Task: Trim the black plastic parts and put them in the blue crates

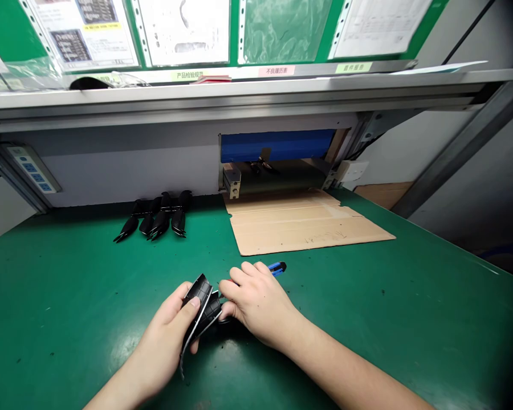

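On the near side of the cardboard sheet (308,230), just off its left corner, I have the left hand (171,322) closed around a black plastic part (200,291), its thumb pressed to one of the curved, ribbed shells. That grip is narrow, holding the part tilted over the green counter (89,307).

Nearer the cardboard's front edge, the right hand (259,302) is curled beside the part, its grip tight on a slim tool (277,269). The blue and black end pokes out past the knuckles toward the cardboard, and a bit of red shows at the fingers. Whether the other end touches the part I can't tell; the fingers hide it.

Left of the cardboard, more black parts (180,221) lie bunched together. Behind the cardboard I see an opening with a blue flap (277,145), and a metal bracket (234,182) at its left side. Above the cardboard runs a long shelf (175,111), with sheeted papers (188,28) higher up.
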`<state>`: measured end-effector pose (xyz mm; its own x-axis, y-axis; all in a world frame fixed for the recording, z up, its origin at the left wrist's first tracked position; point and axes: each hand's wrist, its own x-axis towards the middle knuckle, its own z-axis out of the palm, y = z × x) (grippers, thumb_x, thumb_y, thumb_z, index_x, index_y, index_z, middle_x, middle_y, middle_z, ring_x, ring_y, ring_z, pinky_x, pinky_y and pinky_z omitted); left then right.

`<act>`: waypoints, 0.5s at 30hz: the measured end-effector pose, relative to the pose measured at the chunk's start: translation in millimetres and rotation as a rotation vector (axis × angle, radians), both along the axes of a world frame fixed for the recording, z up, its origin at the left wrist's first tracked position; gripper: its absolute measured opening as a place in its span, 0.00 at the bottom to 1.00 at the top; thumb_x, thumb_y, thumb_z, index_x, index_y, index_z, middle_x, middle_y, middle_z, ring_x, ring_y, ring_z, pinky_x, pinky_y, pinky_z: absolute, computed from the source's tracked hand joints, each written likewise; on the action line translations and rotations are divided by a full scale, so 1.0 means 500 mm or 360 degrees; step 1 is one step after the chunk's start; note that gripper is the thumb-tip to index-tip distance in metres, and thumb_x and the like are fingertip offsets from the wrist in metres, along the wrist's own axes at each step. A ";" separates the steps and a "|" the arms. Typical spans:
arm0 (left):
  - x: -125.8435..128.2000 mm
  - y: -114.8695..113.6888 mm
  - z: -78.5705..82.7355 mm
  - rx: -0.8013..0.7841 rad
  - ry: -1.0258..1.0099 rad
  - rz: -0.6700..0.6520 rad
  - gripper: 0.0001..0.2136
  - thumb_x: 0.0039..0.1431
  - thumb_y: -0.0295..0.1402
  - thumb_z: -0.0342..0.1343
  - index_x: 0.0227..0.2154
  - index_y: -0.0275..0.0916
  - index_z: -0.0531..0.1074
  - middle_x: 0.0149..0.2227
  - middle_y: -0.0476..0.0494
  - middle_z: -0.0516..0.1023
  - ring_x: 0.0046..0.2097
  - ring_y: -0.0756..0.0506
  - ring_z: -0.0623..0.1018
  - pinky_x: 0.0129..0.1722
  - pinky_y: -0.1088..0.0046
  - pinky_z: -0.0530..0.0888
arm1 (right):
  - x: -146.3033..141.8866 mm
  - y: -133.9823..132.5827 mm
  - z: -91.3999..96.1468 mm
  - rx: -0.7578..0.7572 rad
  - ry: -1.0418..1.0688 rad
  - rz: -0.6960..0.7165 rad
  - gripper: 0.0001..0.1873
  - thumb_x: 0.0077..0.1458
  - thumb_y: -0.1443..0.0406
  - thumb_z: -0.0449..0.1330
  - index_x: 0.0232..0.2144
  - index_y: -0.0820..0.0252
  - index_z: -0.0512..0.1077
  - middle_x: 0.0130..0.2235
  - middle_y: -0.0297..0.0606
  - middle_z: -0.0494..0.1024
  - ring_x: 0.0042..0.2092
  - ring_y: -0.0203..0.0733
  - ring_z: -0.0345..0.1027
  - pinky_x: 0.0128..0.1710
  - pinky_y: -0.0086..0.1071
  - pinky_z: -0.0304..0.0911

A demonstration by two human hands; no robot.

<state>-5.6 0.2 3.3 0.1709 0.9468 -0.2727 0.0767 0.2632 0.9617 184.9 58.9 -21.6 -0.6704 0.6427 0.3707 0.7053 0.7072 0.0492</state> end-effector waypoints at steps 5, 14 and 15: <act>-0.005 -0.004 -0.002 0.0106 0.0176 -0.0052 0.15 0.62 0.48 0.45 0.37 0.41 0.65 0.32 0.50 0.65 0.29 0.50 0.65 0.28 0.77 0.68 | -0.004 0.001 -0.006 0.0008 0.0016 0.0052 0.20 0.64 0.52 0.52 0.27 0.58 0.66 0.28 0.34 0.66 0.32 0.41 0.53 0.31 0.35 0.42; -0.006 -0.008 0.004 0.0271 0.0291 -0.0181 0.15 0.64 0.47 0.41 0.35 0.41 0.65 0.32 0.50 0.63 0.32 0.48 0.64 0.30 0.75 0.66 | 0.031 0.012 0.020 -0.0946 0.0383 0.0526 0.27 0.66 0.48 0.44 0.27 0.60 0.66 0.26 0.31 0.68 0.29 0.36 0.59 0.30 0.28 0.52; -0.006 -0.010 0.008 0.0267 0.0293 -0.0197 0.15 0.64 0.47 0.41 0.36 0.41 0.65 0.32 0.49 0.64 0.33 0.48 0.64 0.31 0.75 0.66 | 0.043 0.016 0.029 -0.1136 0.0509 0.0627 0.29 0.66 0.46 0.42 0.27 0.60 0.66 0.27 0.31 0.68 0.29 0.35 0.60 0.30 0.27 0.54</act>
